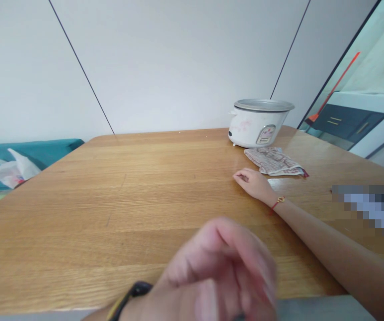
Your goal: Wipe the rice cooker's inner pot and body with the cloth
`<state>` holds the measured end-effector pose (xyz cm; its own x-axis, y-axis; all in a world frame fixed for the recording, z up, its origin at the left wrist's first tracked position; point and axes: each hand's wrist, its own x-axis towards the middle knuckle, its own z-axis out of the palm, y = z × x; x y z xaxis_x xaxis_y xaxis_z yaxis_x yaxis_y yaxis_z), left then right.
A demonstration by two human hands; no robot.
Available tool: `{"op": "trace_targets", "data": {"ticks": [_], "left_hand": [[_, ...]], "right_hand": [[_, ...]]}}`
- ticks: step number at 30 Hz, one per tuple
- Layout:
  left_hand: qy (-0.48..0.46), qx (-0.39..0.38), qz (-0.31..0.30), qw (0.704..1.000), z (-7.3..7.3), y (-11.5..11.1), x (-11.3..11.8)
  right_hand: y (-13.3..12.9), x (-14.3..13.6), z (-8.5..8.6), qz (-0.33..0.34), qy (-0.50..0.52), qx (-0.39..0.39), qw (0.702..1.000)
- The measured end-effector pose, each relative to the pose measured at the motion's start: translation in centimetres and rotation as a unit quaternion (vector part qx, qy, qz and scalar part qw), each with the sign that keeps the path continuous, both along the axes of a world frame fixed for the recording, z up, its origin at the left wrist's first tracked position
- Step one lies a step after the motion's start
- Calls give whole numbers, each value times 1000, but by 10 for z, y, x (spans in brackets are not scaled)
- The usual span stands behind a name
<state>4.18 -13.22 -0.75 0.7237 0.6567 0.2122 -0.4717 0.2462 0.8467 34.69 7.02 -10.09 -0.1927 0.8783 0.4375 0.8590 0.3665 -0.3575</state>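
Close to the camera, my left hand [222, 272] is raised over the near table edge, blurred and partly cut off by the frame. Its fingers curl loosely with a gap to the thumb, and the visible palm is bare. A dark wristband [133, 294] circles that wrist. My right hand [254, 183] rests on the wooden table [145, 191], fingers curled in with nothing visible in them. It wears a red cord bracelet [278, 203]. Just beyond it lies a folded checked cloth [274, 161], apart from the fingers.
A white rice cooker [255, 127] stands at the table's back right, behind the cloth. A pixelated patch [375, 211] hides something at the right. Left of the table, a white plastic bag [11, 169] lies on a teal surface [55, 149]. An orange-handled broom [337, 84] leans beyond the doorway.
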Motion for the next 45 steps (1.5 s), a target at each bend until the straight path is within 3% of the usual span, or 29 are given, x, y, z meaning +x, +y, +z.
{"op": "trace_targets", "data": {"ticks": [2, 4, 5, 7, 9, 11, 15, 18, 26, 45], "left_hand": [[45, 29, 144, 988, 17, 44, -4], [109, 131, 289, 942, 21, 90, -22], [149, 180, 361, 903, 17, 112, -35], [254, 236, 450, 823, 3, 151, -65], [305, 216, 494, 785, -15, 180, -92], [318, 158, 524, 774, -31, 197, -111], [273, 20, 514, 813, -48, 204, -125], [248, -26, 485, 838, -52, 203, -127], [233, -23, 477, 847, -54, 202, -128], [294, 10, 455, 841, -55, 198, -124]], "right_hand": [[-1, -1, 1, 0, -5, -1, 1000], [-1, -2, 2, 0, -8, -2, 1000], [-1, -3, 3, 0, -8, -3, 1000], [-1, -4, 3, 0, -6, -5, 1000], [-1, -4, 3, -2, -3, -9, 1000], [-1, -4, 3, -2, -2, -13, 1000], [-1, -3, 2, -4, -1, -13, 1000], [-1, -1, 1, -2, 3, -8, 1000], [-2, 0, 1, 1, 8, 1, 1000], [-1, -1, 2, 3, 4, -6, 1000]]}}
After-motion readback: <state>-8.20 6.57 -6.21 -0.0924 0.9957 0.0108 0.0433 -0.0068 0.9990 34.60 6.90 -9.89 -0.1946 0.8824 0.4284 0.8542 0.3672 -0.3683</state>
